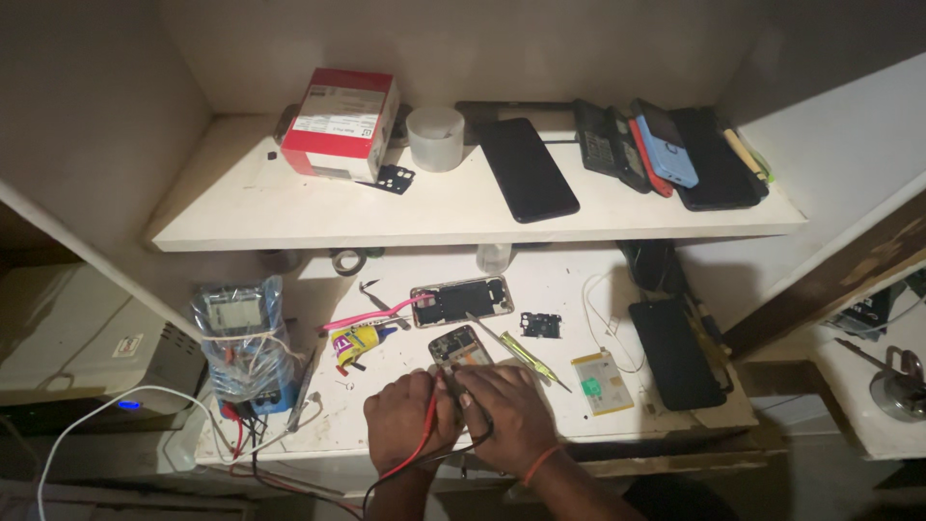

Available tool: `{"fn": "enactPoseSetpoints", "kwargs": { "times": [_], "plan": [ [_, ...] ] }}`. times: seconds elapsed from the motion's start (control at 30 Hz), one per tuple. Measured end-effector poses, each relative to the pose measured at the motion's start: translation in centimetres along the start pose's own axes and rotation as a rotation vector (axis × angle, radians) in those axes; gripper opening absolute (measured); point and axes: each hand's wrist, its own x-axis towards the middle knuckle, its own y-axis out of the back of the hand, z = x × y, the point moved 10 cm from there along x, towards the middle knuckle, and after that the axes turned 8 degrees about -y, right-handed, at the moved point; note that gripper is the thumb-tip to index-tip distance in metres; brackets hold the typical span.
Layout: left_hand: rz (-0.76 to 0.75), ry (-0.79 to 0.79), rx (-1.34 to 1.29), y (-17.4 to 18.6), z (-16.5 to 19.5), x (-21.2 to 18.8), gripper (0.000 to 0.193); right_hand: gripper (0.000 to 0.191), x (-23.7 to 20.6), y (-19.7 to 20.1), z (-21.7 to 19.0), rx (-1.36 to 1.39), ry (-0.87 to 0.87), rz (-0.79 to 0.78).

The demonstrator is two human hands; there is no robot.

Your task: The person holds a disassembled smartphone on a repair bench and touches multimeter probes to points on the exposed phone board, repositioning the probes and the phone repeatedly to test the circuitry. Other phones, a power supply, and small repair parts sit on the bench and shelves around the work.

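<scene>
Resting on the white bench (405, 425), a small opened phone with its back cover off and circuit board bare (460, 346) lies right at the person's fingertips, and it serves as the landmark for the rest. The left hand (407, 421) sits just below and left of that opened phone, its fingers curled narrowly around a red probe lead (417, 446); the right hand (508, 415) lies just below and right of it, fingers closed around a black probe lead (479, 436), both tips meeting at the phone's lower edge. Left of the opened phone, well apart, a clear plastic bag (241, 338) holds a blue meter with a grey screen, with wires spilling out beneath. Just above the phone lies a larger opened phone frame with a gold rim (462, 301), a pink tool (371, 317) touching its left end. To the right lie a yellow-handled screwdriver (526, 355), a flat yellowish battery (602, 382) and a black phone, face down (677, 353). On the shelf above stand a red and white cardboard box (342, 123) and a white tape roll (435, 138).
</scene>
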Motion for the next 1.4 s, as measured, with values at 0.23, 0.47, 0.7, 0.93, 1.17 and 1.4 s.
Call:
{"fn": "enactPoseSetpoints", "kwargs": {
  "times": [0.23,0.47,0.7,0.93,1.17,1.4],
  "plan": [
    [0.021,-0.021,0.000,0.22,0.16,-0.04,0.025,0.031,0.05,0.12,0.17,-0.022,-0.018,0.015],
    [-0.018,0.020,-0.024,0.07,-0.06,0.06,0.024,0.029,-0.16,-0.57,0.73,-0.019,-0.051,0.000],
    [0.003,-0.017,-0.002,0.44,0.31,0.12,0.025,0.031,-0.25,-0.76,0.81,-0.030,-0.042,-0.013],
    [0.001,0.003,-0.007,0.34,0.24,0.06,0.024,0.030,-0.20,-0.58,0.64,-0.013,-0.043,-0.005],
    [-0.019,0.004,-0.012,0.14,0.16,0.01,0.025,0.029,-0.26,-0.46,0.53,-0.021,-0.036,0.002],
    [0.004,-0.001,-0.041,0.53,0.26,0.08,0.026,0.029,-0.24,-0.75,0.80,-0.028,-0.056,-0.005]
  ]
}}
